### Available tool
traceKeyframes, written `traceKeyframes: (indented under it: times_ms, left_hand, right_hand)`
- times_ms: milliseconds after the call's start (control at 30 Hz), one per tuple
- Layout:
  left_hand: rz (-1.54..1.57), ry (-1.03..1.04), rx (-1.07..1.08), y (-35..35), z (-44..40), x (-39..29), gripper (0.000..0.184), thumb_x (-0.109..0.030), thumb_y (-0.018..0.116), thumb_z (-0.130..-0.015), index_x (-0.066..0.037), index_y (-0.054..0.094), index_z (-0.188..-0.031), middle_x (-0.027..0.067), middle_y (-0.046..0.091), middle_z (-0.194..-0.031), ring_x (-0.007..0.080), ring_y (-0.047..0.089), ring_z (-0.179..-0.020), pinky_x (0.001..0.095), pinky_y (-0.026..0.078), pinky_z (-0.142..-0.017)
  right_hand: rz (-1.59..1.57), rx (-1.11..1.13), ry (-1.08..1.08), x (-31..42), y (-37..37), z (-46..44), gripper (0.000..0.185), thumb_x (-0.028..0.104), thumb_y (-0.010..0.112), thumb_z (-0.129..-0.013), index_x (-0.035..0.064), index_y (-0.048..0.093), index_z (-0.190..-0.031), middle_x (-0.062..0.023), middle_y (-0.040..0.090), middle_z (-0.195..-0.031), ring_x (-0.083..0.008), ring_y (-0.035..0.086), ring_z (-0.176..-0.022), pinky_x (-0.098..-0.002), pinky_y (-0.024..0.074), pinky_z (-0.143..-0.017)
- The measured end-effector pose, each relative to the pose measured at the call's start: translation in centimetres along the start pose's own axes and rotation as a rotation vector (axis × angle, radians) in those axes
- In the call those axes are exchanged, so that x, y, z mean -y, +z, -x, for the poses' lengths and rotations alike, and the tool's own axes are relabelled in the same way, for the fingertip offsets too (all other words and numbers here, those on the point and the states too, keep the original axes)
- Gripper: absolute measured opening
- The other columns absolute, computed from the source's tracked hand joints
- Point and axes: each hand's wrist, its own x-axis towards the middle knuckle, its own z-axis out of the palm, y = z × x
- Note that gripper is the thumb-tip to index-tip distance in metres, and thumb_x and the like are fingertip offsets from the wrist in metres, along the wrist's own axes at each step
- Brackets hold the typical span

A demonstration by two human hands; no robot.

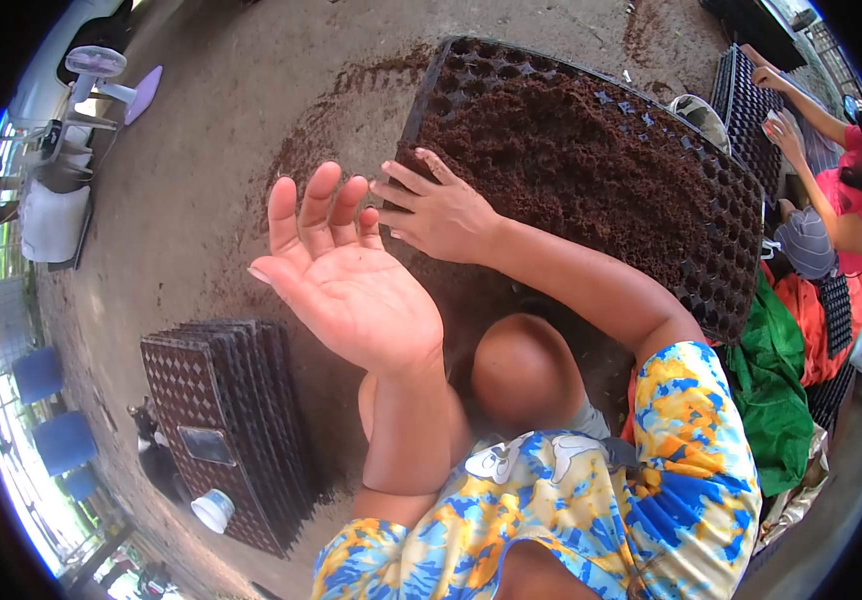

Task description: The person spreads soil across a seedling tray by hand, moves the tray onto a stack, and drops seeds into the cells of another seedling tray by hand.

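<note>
- Partly, the right forearm hides the near edge of the cell tray, set ahead of the knees; soil masks many cells.
- The left hand is raised, palm showing, fingers spread.
- The right hand fans its fingers by the tray's left edge; contact cannot be told.
- Open floor stretches left of both hands, beyond the stacked trays.

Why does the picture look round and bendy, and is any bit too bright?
Head view: a wide lens probably bows the black tray and darkens the corners; head view: glare whitens the left edge; head view: the left hand looks brightly lit.
</note>
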Motion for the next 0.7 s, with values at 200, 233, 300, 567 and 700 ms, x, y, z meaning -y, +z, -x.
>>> traceKeyframes:
  times_ms: [200,233,300,567,700]
  left_hand:
    - [-0.008,0.0,-0.014,-0.2,0.1,-0.3,0.055,-0.052,0.034,-0.093,-0.008,0.046,-0.123,0.0114,0.055,-0.114,0.0207,0.052,-0.1,0.0329,0.036,-0.083]
    - [-0.012,0.001,-0.016,-0.2,0.0,-0.4,0.054,-0.052,0.034,-0.093,-0.008,0.046,-0.123,0.0114,0.055,-0.114,0.0207,0.052,-0.099,0.0329,0.036,-0.083]
    - [0.0,-0.004,-0.006,-0.3,0.0,-0.5,0.054,-0.052,0.034,-0.093,-0.009,0.046,-0.122,0.0114,0.055,-0.114,0.0205,0.052,-0.099,0.0328,0.036,-0.083]
    - [-0.003,-0.001,0.013,-0.4,0.0,-0.3,0.053,-0.052,0.034,-0.093,-0.009,0.047,-0.122,0.0108,0.056,-0.113,0.0199,0.053,-0.098,0.0328,0.037,-0.083]
    - [-0.011,-0.012,0.01,-0.4,-0.1,-0.5,0.053,-0.053,0.034,-0.093,-0.01,0.047,-0.121,0.0103,0.056,-0.112,0.0192,0.053,-0.098,0.0323,0.037,-0.083]
  right_hand:
    - [0.171,-0.018,0.228,-4.4,-1.3,-2.0,0.029,0.03,0.054,-0.084,0.015,0.059,-0.109,-0.0018,0.05,-0.124,-0.0206,0.033,-0.126,-0.0547,0.0174,-0.105]
    - [0.15,-0.008,0.184,-4.1,-1.1,-1.9,0.03,0.03,0.053,-0.084,0.0152,0.059,-0.11,-0.0019,0.049,-0.124,-0.0207,0.033,-0.127,-0.0547,0.0171,-0.105]
    - [0.111,0.015,0.099,-2.3,-1.4,-1.2,0.032,0.031,0.053,-0.084,0.0154,0.058,-0.112,-0.0022,0.049,-0.126,-0.0209,0.031,-0.128,-0.0548,0.0164,-0.105]
    - [0.305,-0.043,0.189,-8.3,-0.5,-3.4,0.027,0.03,0.051,-0.086,0.0177,0.061,-0.107,-0.0005,0.051,-0.12,-0.0212,0.037,-0.125,-0.063,0.0126,-0.103]
    - [0.125,-0.097,0.139,-7.8,0.6,-2.2,0.027,0.031,0.051,-0.087,0.0173,0.061,-0.108,-0.0004,0.054,-0.117,-0.0194,0.042,-0.121,-0.058,0.0184,-0.104]
